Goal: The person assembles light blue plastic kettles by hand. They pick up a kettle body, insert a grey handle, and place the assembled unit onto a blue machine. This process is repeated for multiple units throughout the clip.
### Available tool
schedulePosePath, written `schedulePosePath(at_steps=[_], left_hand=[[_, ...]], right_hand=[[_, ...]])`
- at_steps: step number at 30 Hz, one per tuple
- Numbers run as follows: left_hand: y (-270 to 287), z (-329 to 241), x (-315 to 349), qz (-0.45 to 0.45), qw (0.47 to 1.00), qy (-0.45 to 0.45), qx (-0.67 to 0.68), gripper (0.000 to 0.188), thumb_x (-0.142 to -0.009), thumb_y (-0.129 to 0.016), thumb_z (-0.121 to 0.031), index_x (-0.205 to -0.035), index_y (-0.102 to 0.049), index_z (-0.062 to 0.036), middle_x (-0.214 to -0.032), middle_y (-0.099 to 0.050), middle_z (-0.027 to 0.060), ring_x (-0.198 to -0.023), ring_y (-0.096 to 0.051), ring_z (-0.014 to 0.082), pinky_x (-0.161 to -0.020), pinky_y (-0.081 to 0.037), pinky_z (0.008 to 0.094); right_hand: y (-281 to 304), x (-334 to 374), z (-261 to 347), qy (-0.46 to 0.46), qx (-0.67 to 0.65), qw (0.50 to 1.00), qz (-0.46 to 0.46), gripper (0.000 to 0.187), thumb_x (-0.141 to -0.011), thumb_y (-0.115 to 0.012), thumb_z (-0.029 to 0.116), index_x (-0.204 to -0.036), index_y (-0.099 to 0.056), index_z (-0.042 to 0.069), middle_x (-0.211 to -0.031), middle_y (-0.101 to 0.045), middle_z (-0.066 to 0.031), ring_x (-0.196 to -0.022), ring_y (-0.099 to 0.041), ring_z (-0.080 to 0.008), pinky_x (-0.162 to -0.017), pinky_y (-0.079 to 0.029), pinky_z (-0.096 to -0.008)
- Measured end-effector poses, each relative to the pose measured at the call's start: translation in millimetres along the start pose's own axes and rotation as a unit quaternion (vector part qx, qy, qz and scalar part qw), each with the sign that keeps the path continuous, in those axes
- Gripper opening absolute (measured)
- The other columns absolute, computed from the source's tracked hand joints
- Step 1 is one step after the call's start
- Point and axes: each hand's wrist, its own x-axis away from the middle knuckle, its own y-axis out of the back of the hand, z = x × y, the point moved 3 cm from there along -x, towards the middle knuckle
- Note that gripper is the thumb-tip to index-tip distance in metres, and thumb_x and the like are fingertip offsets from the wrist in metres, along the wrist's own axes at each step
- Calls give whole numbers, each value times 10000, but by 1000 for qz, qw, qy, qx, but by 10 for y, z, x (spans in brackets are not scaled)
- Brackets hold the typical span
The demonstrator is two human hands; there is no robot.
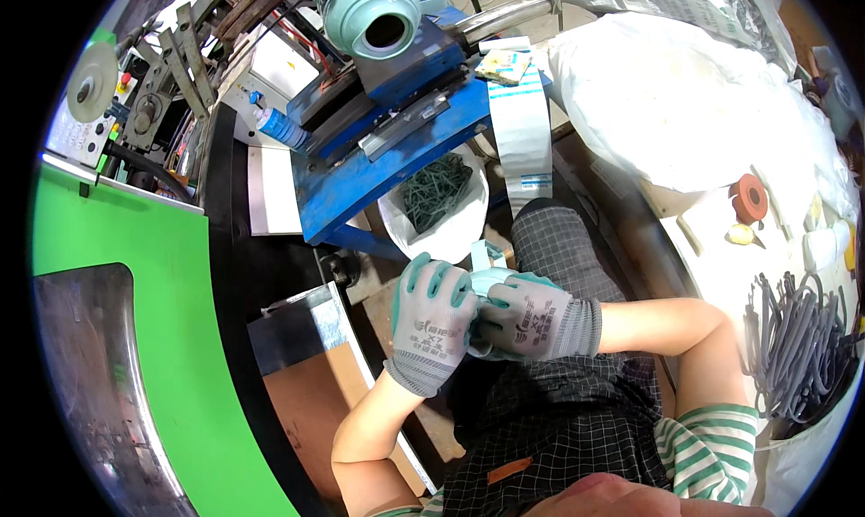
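A pale teal moulded piece (487, 256) with a loop-like upper end is held over my lap, and the gloves cover most of it, so its kind does not show. My left hand (432, 314), in a grey glove with teal finger coating, curls its fingers over the left side. My right hand (532, 317), gloved alike, closes around it from the right, touching the left hand. Just beyond my hands stands a white-lined bucket (468, 233) holding dark green thin strips (436, 192).
Ahead, a teal machine (365, 17) sits on a blue bench (360, 188) with a blue spray can (284, 128). Left is a green panel (180, 337). Right, a white tabletop (712, 274) bears a white bag (649, 93), a red-brown roll (748, 199) and grey strips (793, 346).
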Motion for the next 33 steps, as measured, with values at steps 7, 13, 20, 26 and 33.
schedulePosePath(at_steps=[7,13,20,26,33], left_hand=[[-171,61,111,70,997,13,42,356,-630,-764,-110,-974,-675,-88,-1089,-632,96,-996,-635,343,-853,-512,469],[-196,142,215,-11,982,66,179,288,-726,-809,-103,-986,-685,-96,-1001,-711,88,-893,-699,319,-796,-548,425],[-317,350,353,-106,918,130,358,390,-805,-831,-77,-1166,-685,-79,-1146,-733,140,-1030,-698,349,-908,-558,424],[-420,408,-27,-89,883,98,450,187,-943,-671,-18,-1130,-684,-10,-1167,-712,164,-1044,-692,270,-931,-548,378],[-714,588,-97,-61,843,148,513,173,-1033,-674,-152,-1097,-688,9,-1091,-722,134,-1020,-691,209,-884,-568,352]], right_hand=[[69,68,-50,2,-70,997,16,296,-896,-747,344,-1106,-739,135,-1119,-655,-69,-1035,-674,-259,-902,-572,-414],[142,416,-752,-237,-329,891,-205,399,-846,-830,236,-1179,-708,53,-1137,-691,-99,-1032,-685,-235,-956,-551,-382],[-1187,1162,-2369,-537,-438,679,-241,611,-888,-837,265,-1390,-625,-12,-1273,-709,-131,-1110,-673,-179,-964,-544,-315],[-1627,1568,-2988,-541,-525,623,-206,429,-904,-821,156,-1283,-685,9,-1145,-733,-79,-1013,-674,-133,-905,-555,-274],[-927,1360,-2220,-436,-516,686,-270,423,-915,-783,55,-1307,-639,-16,-1160,-724,-74,-1062,-675,-144,-960,-553,-286]])
